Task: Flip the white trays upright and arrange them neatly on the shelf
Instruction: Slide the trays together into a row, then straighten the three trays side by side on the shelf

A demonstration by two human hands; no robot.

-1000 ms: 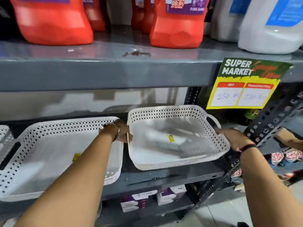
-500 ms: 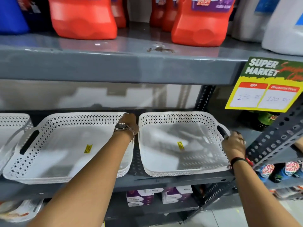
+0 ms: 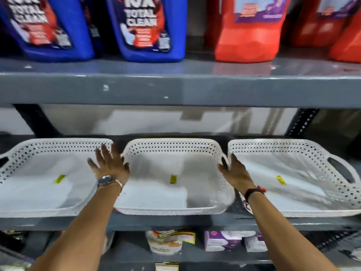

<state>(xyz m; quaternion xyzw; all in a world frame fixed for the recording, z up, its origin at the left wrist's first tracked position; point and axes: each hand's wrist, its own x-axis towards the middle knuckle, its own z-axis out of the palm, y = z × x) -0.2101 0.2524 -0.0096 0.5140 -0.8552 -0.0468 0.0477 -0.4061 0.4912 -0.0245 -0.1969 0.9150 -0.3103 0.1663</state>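
Three white perforated trays stand upright in a row on the grey shelf (image 3: 175, 221): a left tray (image 3: 39, 192), a middle tray (image 3: 156, 192) and a right tray (image 3: 304, 192). Each has a yellow sticker inside. My left hand (image 3: 110, 165) is spread flat with fingers apart, over the right rim of the left tray and against the middle tray's left side. My right hand (image 3: 235, 172) rests with fingers open at the middle tray's right handle, in the gap to the right tray. Neither hand grips anything.
The shelf above (image 3: 175, 89) holds blue detergent jugs (image 3: 148, 28) on the left and red jugs (image 3: 248, 32) on the right. Below the tray shelf are small boxes (image 3: 224, 240) and packets (image 3: 168, 241). A perforated upright post (image 3: 301, 122) stands at the back right.
The view has swung left, so three trays show. Both hands left the rightmost tray and now flank the middle one, fingers spread.
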